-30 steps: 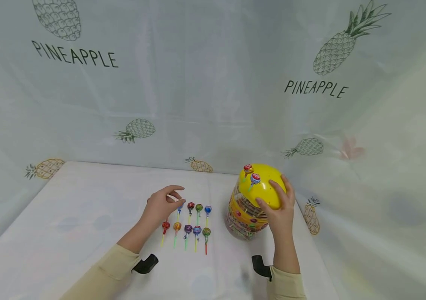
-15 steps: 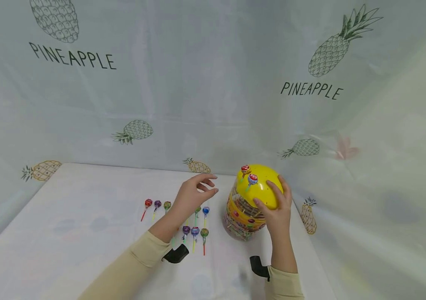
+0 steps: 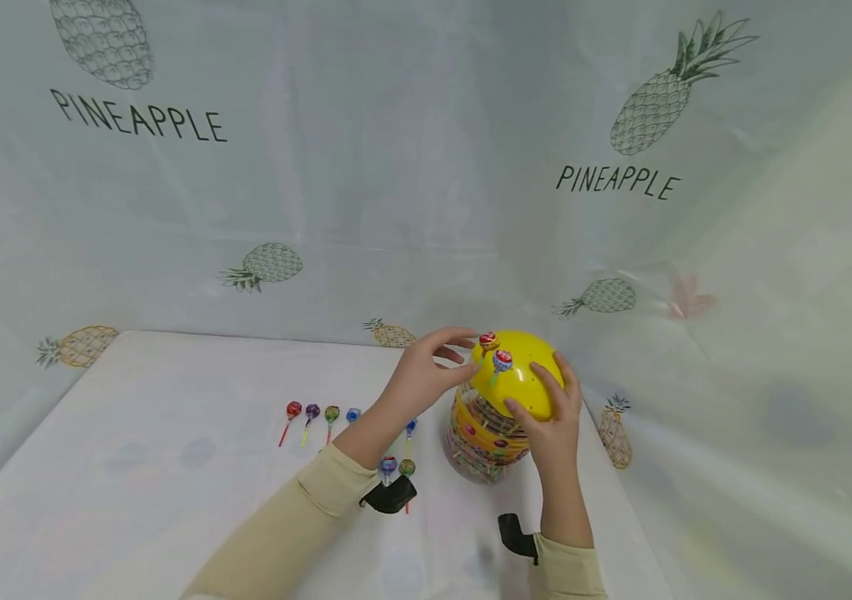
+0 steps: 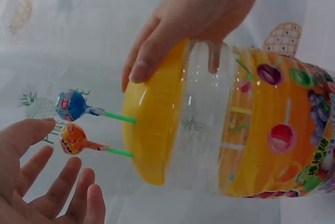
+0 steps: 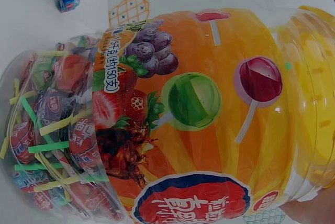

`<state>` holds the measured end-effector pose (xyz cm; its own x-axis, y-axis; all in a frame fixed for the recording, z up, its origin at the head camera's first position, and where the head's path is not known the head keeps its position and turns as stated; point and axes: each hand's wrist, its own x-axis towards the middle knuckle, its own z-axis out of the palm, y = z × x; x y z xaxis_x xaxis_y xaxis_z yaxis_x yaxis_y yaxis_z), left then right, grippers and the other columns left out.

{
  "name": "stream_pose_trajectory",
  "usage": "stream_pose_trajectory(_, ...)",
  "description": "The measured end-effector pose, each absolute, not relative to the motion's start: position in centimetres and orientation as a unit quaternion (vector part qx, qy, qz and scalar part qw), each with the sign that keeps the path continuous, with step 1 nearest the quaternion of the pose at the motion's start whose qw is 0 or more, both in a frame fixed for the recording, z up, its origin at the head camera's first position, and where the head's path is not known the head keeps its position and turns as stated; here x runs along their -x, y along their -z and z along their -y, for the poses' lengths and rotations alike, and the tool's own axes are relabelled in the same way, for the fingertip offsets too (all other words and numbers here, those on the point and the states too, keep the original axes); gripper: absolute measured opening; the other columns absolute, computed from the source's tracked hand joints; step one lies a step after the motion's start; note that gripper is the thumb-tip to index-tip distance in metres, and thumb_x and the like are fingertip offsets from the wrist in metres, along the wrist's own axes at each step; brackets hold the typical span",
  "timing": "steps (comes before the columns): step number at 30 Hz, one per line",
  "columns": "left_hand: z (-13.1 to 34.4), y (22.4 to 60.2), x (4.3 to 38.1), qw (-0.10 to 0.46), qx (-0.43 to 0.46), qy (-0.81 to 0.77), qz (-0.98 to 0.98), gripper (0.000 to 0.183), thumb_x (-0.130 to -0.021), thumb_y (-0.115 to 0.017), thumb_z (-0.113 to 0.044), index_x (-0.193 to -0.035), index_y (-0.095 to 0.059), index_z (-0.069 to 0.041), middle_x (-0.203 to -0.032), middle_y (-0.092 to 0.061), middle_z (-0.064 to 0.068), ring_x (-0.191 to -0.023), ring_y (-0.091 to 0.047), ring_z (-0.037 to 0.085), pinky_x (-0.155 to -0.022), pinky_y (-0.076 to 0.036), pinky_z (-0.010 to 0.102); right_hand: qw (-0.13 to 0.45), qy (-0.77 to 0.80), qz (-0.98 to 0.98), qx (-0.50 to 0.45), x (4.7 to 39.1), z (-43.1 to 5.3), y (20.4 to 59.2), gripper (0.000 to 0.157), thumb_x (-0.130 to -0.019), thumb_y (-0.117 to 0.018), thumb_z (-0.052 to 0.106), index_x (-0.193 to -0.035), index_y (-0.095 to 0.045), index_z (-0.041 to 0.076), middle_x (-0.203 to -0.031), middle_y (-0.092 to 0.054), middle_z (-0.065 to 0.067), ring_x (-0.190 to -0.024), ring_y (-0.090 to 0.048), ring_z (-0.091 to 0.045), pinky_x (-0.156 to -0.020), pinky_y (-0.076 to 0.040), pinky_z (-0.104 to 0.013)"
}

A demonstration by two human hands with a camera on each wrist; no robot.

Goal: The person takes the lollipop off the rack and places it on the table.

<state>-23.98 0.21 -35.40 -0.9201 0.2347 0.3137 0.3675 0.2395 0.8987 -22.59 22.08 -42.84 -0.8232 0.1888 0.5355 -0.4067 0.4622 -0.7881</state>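
Observation:
A large clear jar (image 5: 199, 103) of lollipops with a fruit-printed label stands on the table, tilted in the head view. My right hand (image 3: 557, 425) grips its domed yellow lid (image 3: 527, 354), thumb and fingers spread around the side. Two lollipops stick out of the lid's top by green sticks: an orange-wrapped one (image 4: 73, 139) and a blue-wrapped one (image 4: 70, 105). My left hand (image 3: 424, 371) is beside them, fingers apart and loosely bent, holding nothing. In the left wrist view its thumb tip comes close to both candy heads; whether it touches them I cannot tell.
Lollipops lie in two rows on the white table (image 3: 171, 483), among them a red one (image 3: 293, 409) and a purple one (image 3: 312, 411). My left forearm hides several. A pineapple-print curtain (image 3: 396, 167) hangs behind the table.
My left hand has moved right, from above the rows of lollipops to the lid's left side. The right hand stays on the lid. The head view has shifted slightly.

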Motion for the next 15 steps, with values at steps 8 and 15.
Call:
stream_pose_trajectory(8, -1.3, 34.9, 24.7, 0.059, 0.196, 0.605, 0.770, 0.036, -0.090, -0.072, -0.016, -0.125, -0.066, -0.022, -0.120, -0.063, -0.003, -0.100, -0.060, 0.018, -0.076, -0.055, 0.028, 0.286, -0.515, 0.805, -0.069, 22.6, -21.8, 42.8, 0.050, -0.082, -0.080, 0.013, -0.129, -0.063, 0.014, -0.155, -0.027, 0.009, -0.138, -0.027, -0.027, -0.101, -0.038, -0.057)
stream_pose_trajectory(15, -2.3, 34.8, 25.5, 0.063, 0.193, 0.610, 0.766, 0.032, -0.090, -0.071, -0.014, -0.122, -0.069, -0.020, -0.115, -0.064, -0.003, -0.097, -0.060, 0.017, -0.073, -0.055, 0.025, 0.291, -0.511, 0.806, -0.069, 22.6, -22.0, 42.8, 0.050, -0.082, -0.080, 0.012, -0.129, -0.063, 0.014, -0.155, -0.027, 0.007, -0.137, -0.027, -0.028, -0.101, -0.038, -0.058)
